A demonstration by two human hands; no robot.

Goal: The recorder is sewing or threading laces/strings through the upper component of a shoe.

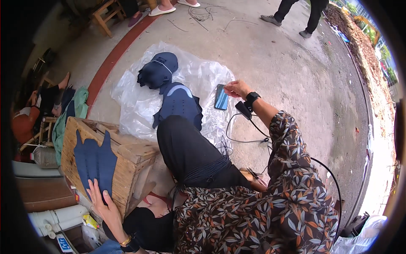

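My left hand point(101, 201) rests with spread fingers on the lower end of a dark blue cut piece of sheet material point(95, 156). This piece, with two pointed prongs and rows of small holes, lies flat on a wooden crate point(129, 180). Out to the right, the fingertips of my right hand point(238, 89) are pinched together beside the top of a phone point(221, 98); whatever they hold, if anything, is too small to make out. Ahead lie a tied bundle of dark blue pieces point(158, 70) and a looser stack of similar pieces point(179, 101).
Clear plastic sheeting point(135, 101) covers the floor under the stacks. Near my right wrist hangs a black device point(243, 109) with a cable. Dark cords point(207, 171) lie across my lap. White pipes point(63, 216) are at lower left. Other people sit at left and stand ahead.
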